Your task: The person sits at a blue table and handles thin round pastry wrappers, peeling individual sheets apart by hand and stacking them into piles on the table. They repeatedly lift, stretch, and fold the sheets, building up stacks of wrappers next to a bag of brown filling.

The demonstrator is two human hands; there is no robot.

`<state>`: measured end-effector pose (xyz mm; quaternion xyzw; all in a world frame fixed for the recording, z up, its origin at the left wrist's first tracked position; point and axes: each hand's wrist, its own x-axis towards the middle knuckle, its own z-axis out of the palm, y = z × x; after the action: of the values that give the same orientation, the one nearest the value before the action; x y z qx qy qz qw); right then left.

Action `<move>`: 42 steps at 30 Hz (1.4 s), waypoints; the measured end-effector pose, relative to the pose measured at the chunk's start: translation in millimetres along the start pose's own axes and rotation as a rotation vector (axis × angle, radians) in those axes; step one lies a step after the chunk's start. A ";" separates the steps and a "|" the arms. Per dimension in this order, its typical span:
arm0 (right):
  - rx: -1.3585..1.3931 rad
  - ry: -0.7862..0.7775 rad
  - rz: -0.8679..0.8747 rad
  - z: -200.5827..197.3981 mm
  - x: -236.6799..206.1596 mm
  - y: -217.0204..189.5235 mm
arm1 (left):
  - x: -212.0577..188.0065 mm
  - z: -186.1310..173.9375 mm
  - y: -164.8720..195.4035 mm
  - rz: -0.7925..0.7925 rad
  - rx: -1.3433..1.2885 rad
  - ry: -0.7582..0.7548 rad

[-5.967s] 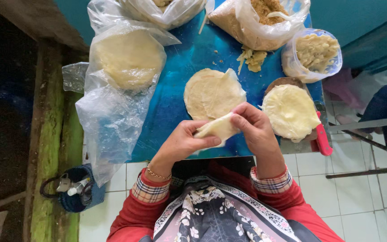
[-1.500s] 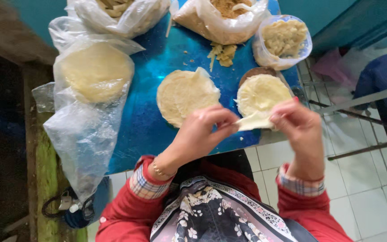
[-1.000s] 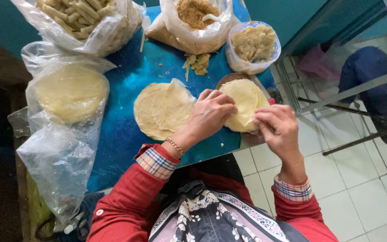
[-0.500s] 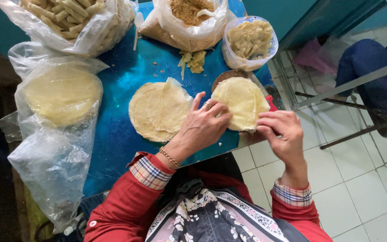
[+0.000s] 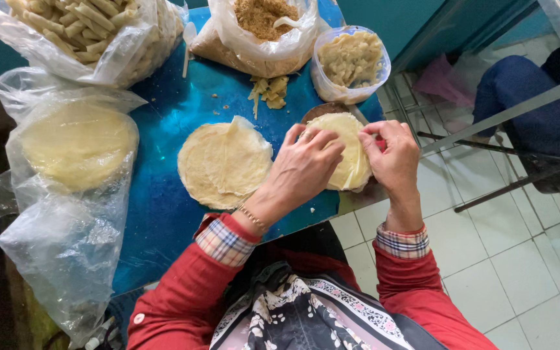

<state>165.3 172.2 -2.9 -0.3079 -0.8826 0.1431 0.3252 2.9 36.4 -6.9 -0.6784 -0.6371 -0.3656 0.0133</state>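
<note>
Person sits at a blue table [image 5: 163, 214], both hands on a stack of thin pale wrappers [image 5: 348, 146] at the table's right edge, sitting on a dark round plate [image 5: 319, 111].

Left hand [image 5: 303, 170] lies on the stack's left part, fingers curled with tips pressing into the top sheet, apparently pinching it; full grasp cannot be told. Right hand [image 5: 393, 155] is at the stack's right rim, fingers bent and nipping the edge. Neither hand is loose or flat.

Judged step: peeling one sheet off the stack. The next move looks to call for a slow, even lift from the rim, since the sheets look thin and likely to tear or stick.

A loose wrapper [image 5: 225, 165] lies flat on the table, just left of the left hand, top edge slightly folded, nothing on it.

Packages:
- Clear bag of rolls [image 5: 92, 32], top left, open, full of thin pale yellow sticks.
- Clear bag with wrapper stack [image 5: 76, 142], left side, round pale disc inside, loose plastic trailing toward the near edge.
- Clear bag of brown filling [image 5: 260, 29], top centre, open, white spoon handle sticking out.
- Small clear bag of pale chunks [image 5: 351, 61], top right, just behind the plate.
- Scraps [image 5: 268, 89] loose on the table between the bags.

No readable labels or signs in view.
</note>
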 end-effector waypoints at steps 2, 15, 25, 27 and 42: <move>0.079 -0.069 0.136 2.8 0.3 1.5 | 9.5 13.6 -3.7 0.033 0.052 0.016; 0.206 0.034 0.228 13.5 1.8 15.1 | 5.0 41.6 -16.7 -0.026 0.130 -0.125; -0.042 0.065 0.098 12.4 -2.4 15.5 | 3.8 38.0 -14.5 0.039 0.172 -0.058; -0.093 0.076 0.092 12.5 -1.3 14.2 | 2.7 38.3 -15.2 0.096 0.215 -0.059; -0.052 0.071 -0.001 17.1 -10.0 12.3 | 5.3 40.2 -18.7 0.005 0.101 -0.065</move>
<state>165.5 174.4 -26.1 -0.3207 -0.8740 0.1089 0.3484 5.3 63.9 -42.0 -0.6898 -0.6533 -0.3108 0.0279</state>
